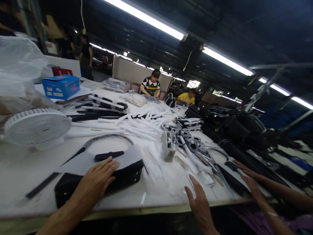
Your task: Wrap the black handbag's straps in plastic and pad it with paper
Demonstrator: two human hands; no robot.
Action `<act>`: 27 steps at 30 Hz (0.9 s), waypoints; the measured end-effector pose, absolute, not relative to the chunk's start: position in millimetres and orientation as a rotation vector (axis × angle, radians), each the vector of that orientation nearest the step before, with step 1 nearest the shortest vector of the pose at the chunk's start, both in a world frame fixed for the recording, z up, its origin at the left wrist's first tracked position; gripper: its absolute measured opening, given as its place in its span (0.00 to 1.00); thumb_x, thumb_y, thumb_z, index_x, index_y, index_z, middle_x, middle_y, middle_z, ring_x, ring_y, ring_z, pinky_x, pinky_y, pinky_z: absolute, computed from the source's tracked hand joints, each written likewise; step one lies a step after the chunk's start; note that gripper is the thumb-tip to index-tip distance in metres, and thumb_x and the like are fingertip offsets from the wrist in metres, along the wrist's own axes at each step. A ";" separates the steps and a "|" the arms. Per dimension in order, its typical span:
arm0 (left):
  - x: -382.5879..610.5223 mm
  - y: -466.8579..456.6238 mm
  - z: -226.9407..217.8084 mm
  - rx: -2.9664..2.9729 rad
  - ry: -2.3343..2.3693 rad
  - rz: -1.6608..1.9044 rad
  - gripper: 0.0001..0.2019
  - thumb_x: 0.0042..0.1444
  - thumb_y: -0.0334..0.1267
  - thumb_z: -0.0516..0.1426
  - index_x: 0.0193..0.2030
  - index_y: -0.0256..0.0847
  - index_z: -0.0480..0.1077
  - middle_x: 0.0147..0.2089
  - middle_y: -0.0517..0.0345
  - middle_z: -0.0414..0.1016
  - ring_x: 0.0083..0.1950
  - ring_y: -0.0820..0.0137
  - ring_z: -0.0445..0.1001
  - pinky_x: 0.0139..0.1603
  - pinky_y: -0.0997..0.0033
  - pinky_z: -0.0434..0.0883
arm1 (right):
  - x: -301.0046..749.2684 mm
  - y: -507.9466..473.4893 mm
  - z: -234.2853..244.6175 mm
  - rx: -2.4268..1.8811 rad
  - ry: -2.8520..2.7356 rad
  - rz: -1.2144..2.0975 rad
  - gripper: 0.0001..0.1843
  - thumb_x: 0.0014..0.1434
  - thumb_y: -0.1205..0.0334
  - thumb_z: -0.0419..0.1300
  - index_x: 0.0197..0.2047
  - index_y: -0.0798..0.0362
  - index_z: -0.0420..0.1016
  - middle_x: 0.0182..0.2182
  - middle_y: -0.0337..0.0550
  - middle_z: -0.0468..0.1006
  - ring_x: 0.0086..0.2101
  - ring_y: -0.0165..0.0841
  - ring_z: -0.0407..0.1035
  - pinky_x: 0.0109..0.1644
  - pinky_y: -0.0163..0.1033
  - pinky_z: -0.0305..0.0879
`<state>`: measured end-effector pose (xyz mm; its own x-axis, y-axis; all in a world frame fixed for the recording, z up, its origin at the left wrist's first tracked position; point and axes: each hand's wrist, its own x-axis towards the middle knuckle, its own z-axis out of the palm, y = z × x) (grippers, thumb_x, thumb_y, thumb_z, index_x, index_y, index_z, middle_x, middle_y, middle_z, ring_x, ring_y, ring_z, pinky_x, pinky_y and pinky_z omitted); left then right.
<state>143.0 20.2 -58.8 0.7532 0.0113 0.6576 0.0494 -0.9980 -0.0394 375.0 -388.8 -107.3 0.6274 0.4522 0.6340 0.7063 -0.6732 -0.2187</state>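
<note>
My left hand (96, 178) lies flat, fingers stretched out, on a black handbag (122, 174) at the near edge of the white table (22, 169). A white sheet (127, 156) and a black strap (109, 155) rest on the bag's top. My right hand (199, 200) hovers open over the table's front edge, fingers apart, holding nothing. It is nearest to white wrapped straps (195, 161) and loose wrapping paper (156, 169).
A co-worker's hands (246, 176) reach in from the right onto black straps. A white fan (36, 127) and a blue box (61, 86) stand at the left. White straps, rings and black bags (234, 127) cover the middle and right. Two seated people work at the far end.
</note>
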 end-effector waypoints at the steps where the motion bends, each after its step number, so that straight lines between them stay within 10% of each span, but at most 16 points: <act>1: 141.9 19.0 -61.7 -2.864 -0.046 -1.118 0.16 0.65 0.35 0.49 0.56 0.43 0.71 0.54 0.53 0.78 0.56 0.58 0.75 0.51 0.61 0.69 | 376.1 -393.1 -112.2 -2.404 -0.895 -0.747 0.25 0.67 0.48 0.51 0.63 0.51 0.62 0.55 0.54 0.74 0.54 0.46 0.70 0.55 0.55 0.71; 13: 130.6 4.6 -56.1 -2.720 -0.002 -1.096 0.16 0.68 0.38 0.49 0.58 0.39 0.69 0.55 0.49 0.78 0.55 0.58 0.76 0.55 0.61 0.65 | 365.7 -367.4 -111.8 -2.251 -0.881 -0.475 0.20 0.67 0.50 0.52 0.55 0.51 0.72 0.49 0.49 0.79 0.47 0.40 0.75 0.51 0.45 0.72; 27: 128.0 -18.0 -53.5 -2.826 -0.255 -0.957 0.18 0.67 0.38 0.53 0.61 0.39 0.68 0.55 0.46 0.78 0.48 0.56 0.80 0.42 0.64 0.67 | 232.7 -573.5 -192.6 -2.663 -0.016 0.197 0.23 0.59 0.43 0.48 0.29 0.49 0.75 0.25 0.42 0.81 0.27 0.39 0.77 0.31 0.38 0.70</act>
<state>128.0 -18.0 -53.5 0.7823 0.1130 0.6126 0.2068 -0.9747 -0.0843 232.7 -573.5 -192.6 0.9897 0.0448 -0.1362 -0.0222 -0.8907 -0.4540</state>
